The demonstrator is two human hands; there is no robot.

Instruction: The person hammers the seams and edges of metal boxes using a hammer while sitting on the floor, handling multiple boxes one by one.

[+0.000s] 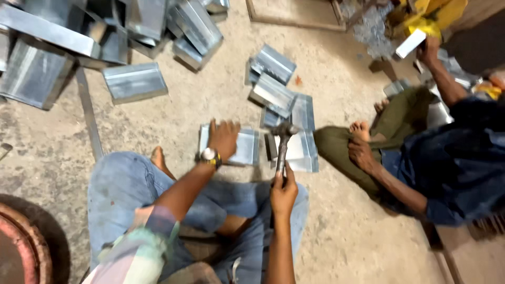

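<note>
Head view, the only one supplied: your left hand [223, 138], watch on the wrist, lies flat with fingers spread on a folded piece of grey galvanised sheet metal [243, 148] at centre frame, pinning it to the sandy concrete floor [158, 121]. Your right hand [284, 190] is closed around the handle of a steel-headed hammer [284, 142], whose head hangs over a second folded sheet piece [301, 150] just right of the first. By my judgement, the step in hand is hammering a fold. The next blow calls for the head to land square on the seam, well apart from your left fingers.

More folded pieces [273, 87] are stacked above centre; larger ones fill the upper left. A seated co-worker [452, 163] occupies the right side, one hand [360, 152] on a foot.
</note>
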